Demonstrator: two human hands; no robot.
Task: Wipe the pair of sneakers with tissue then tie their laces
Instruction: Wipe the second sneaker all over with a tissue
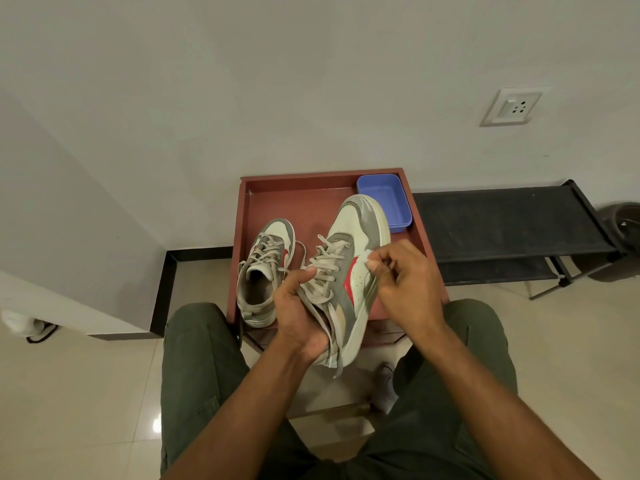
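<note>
Nearest, the left hand [300, 308] grips the heel and collar of a grey-and-white sneaker [349, 271], toe pointing far. The right hand [405, 275] pinches a small white tissue [366, 258] against its right side. The second sneaker [265, 273] rests left on the red-brown surface [277, 202], a blue tub [384, 200] at its far right.

Support surface: a reddish-brown tray-top table [246, 216] with a raised rim, standing against the far wall on pale floor tiles [79, 393]. Resting directly on it: one grey-and-white sneaker [265, 277] at the near left, toe pointing away, laces loose; one blue plastic container [384, 202] in the far right corner, just beside the rim.
</note>
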